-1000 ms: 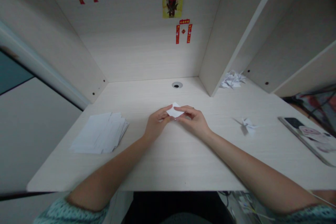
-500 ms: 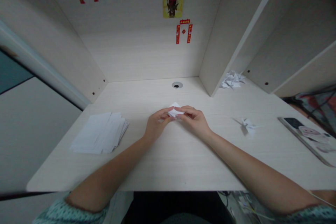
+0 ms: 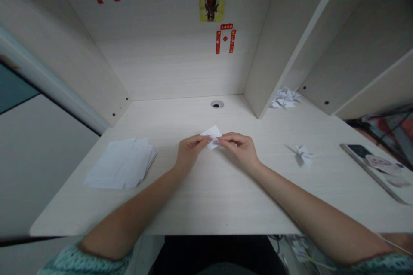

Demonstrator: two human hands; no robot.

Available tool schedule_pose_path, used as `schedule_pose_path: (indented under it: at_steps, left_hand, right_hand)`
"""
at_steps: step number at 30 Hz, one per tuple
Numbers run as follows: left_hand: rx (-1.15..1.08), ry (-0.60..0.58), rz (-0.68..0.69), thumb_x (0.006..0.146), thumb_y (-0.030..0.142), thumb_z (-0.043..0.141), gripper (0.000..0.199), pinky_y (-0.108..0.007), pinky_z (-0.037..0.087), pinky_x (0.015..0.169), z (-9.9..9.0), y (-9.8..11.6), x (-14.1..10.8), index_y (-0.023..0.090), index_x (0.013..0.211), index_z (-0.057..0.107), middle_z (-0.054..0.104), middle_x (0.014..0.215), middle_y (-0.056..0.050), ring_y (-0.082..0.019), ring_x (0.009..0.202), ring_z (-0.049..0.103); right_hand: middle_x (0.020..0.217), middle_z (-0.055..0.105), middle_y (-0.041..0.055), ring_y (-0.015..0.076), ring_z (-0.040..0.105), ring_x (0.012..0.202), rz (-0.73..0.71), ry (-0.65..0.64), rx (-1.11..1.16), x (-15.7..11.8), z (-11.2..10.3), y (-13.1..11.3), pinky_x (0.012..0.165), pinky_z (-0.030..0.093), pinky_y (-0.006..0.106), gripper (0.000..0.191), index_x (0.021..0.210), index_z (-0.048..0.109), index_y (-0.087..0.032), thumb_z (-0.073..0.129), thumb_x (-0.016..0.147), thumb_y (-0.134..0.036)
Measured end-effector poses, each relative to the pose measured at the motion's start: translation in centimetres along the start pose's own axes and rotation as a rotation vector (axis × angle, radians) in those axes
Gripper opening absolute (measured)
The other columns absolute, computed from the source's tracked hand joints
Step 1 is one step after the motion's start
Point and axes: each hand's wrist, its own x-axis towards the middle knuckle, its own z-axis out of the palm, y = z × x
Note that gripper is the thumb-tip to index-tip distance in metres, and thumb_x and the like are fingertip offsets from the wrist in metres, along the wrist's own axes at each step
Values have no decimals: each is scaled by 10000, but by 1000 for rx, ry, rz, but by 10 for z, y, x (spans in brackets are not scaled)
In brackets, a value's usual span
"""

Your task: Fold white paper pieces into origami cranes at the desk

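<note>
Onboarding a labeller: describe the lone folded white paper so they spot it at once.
On the pale desk, go right of the right hand, stopping before the phone. The small, spiky folded paper lies there. It is alone, unlike the paper heap farther back, and folded, unlike the flat stack at left.

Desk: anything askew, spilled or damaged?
Only minor: the paper stack at left is fanned out unevenly along its right side, and the folded papers by the divider lie jumbled. No spill or damage visible.
</note>
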Motion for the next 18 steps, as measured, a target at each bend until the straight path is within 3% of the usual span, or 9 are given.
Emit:
schedule_pose_path:
  at_steps: [4, 8, 14, 18]
  left_hand:
    - [-59, -26, -67, 710, 346, 721, 164, -242, 430, 683, 2, 0, -1, 186, 712, 759, 697, 705, 1, -127, 673, 583]
    - [-24, -4, -47, 706, 339, 730, 159, -242, 438, 688, 3, 3, -4, 183, 719, 760, 705, 716, -2, -128, 672, 587]
    - [-77, 33, -81, 645, 322, 777, 216, -260, 471, 717, 2, 2, -2, 200, 823, 765, 742, 815, -36, -140, 710, 628]
    - [-97, 37, -97, 621, 306, 793, 198, -249, 473, 698, 2, -1, -1, 187, 774, 754, 736, 752, -31, -129, 672, 627]
  right_hand:
    - [737, 751, 37, 179, 660, 672, 158, 12, 70, 2, 2, 2, 668, 490, 298, 142, 700, 758, -216, 765, 668, -354]
    - [737, 751, 42, 174, 653, 651, 207, 15, 109, 3, 3, 2, 652, 486, 298, 168, 705, 757, -206, 761, 667, -370]
    - [737, 740, 43, 187, 655, 726, -8, 76, -59, 1, 1, -1, 717, 485, 315, 93, 694, 759, -233, 754, 693, -326]
    - [777, 750, 49, 202, 665, 759, -16, 61, -49, 1, 0, 1, 713, 498, 324, 95, 724, 768, -249, 760, 685, -335]
